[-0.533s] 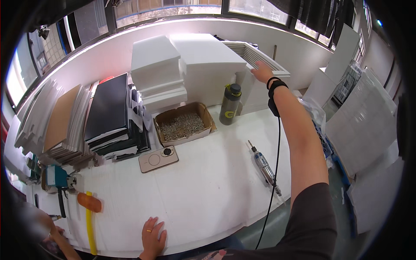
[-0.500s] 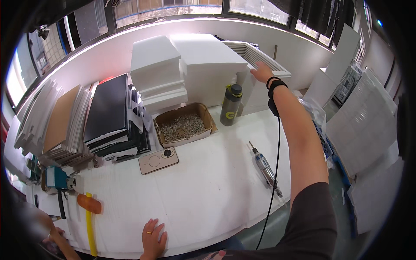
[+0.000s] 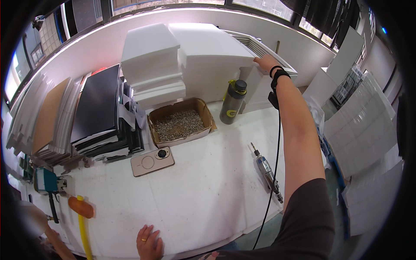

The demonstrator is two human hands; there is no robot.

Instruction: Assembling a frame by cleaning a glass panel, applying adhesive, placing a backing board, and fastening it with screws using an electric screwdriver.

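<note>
My right hand [image 3: 266, 64] reaches to the far right of the table, fingers curled at the upper corner of an upright white panel [image 3: 255, 84]. Stacked white frames [image 3: 260, 45] lie just behind that hand. A large white board stack [image 3: 212, 41] stands beside it on the left. Resting at the table's near edge, my left hand [image 3: 149, 242] is open, with a ring on one finger and nothing held. A grey bottle [image 3: 234, 104] with a dark lid stands below the right hand. To the right, a powered screwdriver [image 3: 268, 175] lies with its black cable crossing in front of my forearm.
A cardboard box [image 3: 186, 140] holds many small screws. A gold phone [image 3: 152, 161] lies before it. Dark panels [image 3: 97, 102] and brown-white boards [image 3: 52, 115] are piled left. An orange-headed mallet [image 3: 81, 207] and teal tool [image 3: 45, 180] lie near another person's arm [image 3: 58, 242].
My right hand has drawn in from over the frames to the white panel's corner, its fingers curling. The view has shifted slightly. My left hand stays resting at the table edge.
</note>
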